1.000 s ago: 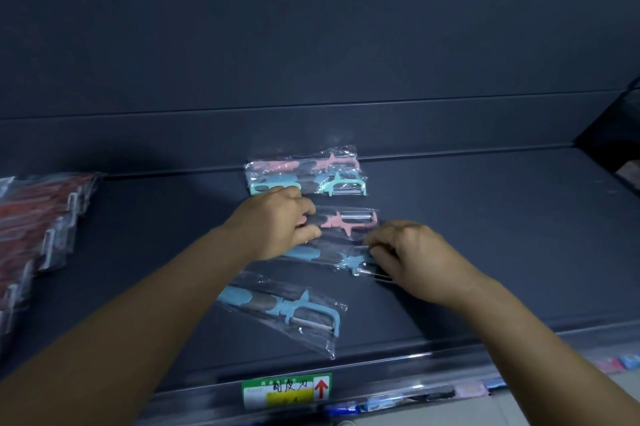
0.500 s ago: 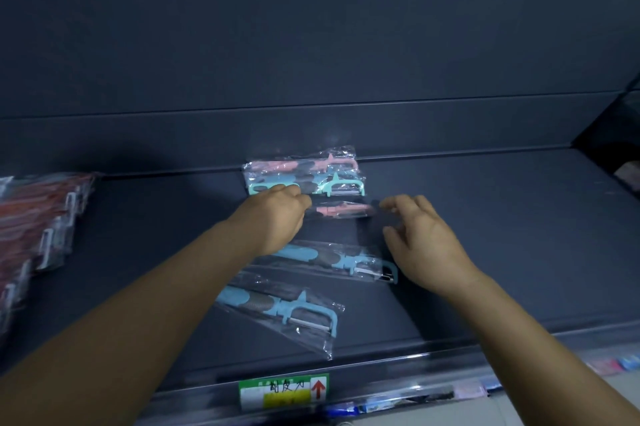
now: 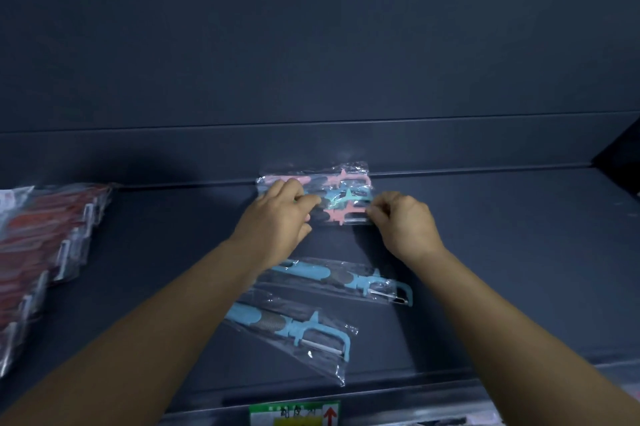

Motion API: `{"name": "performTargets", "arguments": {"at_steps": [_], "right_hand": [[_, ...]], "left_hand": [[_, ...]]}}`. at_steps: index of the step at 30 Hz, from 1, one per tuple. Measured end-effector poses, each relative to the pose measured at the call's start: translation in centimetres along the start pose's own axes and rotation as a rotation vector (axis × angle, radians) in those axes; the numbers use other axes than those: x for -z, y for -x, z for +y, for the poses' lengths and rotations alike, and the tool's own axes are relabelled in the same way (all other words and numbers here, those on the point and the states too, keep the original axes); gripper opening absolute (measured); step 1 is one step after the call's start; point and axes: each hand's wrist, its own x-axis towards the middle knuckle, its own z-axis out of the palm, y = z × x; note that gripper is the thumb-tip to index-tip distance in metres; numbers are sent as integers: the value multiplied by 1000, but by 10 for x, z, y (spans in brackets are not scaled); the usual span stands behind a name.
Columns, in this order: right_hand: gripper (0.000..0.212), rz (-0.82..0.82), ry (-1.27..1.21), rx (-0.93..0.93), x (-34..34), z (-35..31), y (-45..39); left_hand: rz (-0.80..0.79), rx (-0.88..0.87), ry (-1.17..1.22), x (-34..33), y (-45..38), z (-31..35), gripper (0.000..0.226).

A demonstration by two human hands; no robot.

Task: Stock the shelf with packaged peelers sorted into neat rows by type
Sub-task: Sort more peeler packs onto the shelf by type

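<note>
Both hands hold the pink peeler pack [image 3: 341,216] against the back stack [image 3: 322,183]; left hand [image 3: 277,217] fingers and right hand [image 3: 403,223] fingers pinch its ends.

The shelf [image 3: 485,252] was a dark slate blue, as was the wall behind it. At its back lay clear-wrapped peelers, a pink one [image 3: 346,179], a teal one [image 3: 349,196] and another pink one [image 3: 341,216], while nearer its front edge two light blue peelers [image 3: 343,278] [image 3: 291,328] had grey speckled grips. At the shelf's left end the packets [image 3: 38,245] showed red, and the label [image 3: 294,413] on its front edge was green, white and yellow with a red arrow.
</note>
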Motion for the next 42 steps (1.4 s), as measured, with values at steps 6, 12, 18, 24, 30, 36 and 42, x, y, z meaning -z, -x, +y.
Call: {"name": "performTargets", "arguments": {"at_steps": [6, 12, 18, 24, 30, 36, 42], "right_hand": [[19, 5, -24, -59, -3, -1, -6], [31, -2, 39, 30, 5, -10, 22], [24, -55, 102, 175, 10, -18, 73], [18, 29, 77, 126, 12, -14, 102], [20, -5, 54, 132, 11, -21, 124], [20, -120, 50, 133, 0, -34, 139], [27, -247, 114, 108, -5, -42, 147]], "left_hand": [[16, 37, -47, 0, -4, 2, 45], [-212, -22, 212, 21, 17, 21, 38], [-334, -26, 157, 21, 47, 21, 39], [-301, 40, 111, 26, 52, 20, 27], [-344, 17, 150, 48, 73, 9, 19], [-343, 16, 219, 50, 102, -7, 19], [-402, -44, 254, 48, 110, -12, 31]]}}
